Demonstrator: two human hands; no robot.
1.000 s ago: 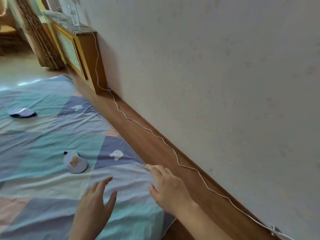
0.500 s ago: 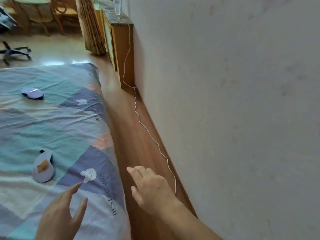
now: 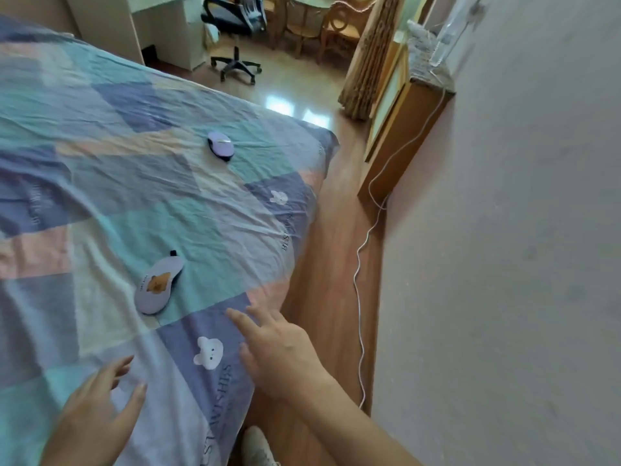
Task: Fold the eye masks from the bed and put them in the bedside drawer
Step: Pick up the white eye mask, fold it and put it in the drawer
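Two eye masks lay on the bed, on a patchwork sheet of teal, blue, pink and white. The near mask — lilac, printed with a brown bear, a dark strap end showing at its far tip — rested flat on a teal patch, a little ahead of both hands. The far mask, purple with a dark edge, sat well apart from it, nearer the bed's far corner.

The left hand hung low over the sheet with its fingers spread and relaxed, holding nothing. The right hand reached forward over the bed's edge, fingers straight and parted, pointing toward the near mask but not touching it; whether the fingertips met the sheet could not be told.

Beside the bed ran a strip of wooden floor, and a white cable trailed along it by the wall to a wooden cabinet. A shoe showed at the bottom edge. Farther off stood an office chair and a curtain — both blurred.
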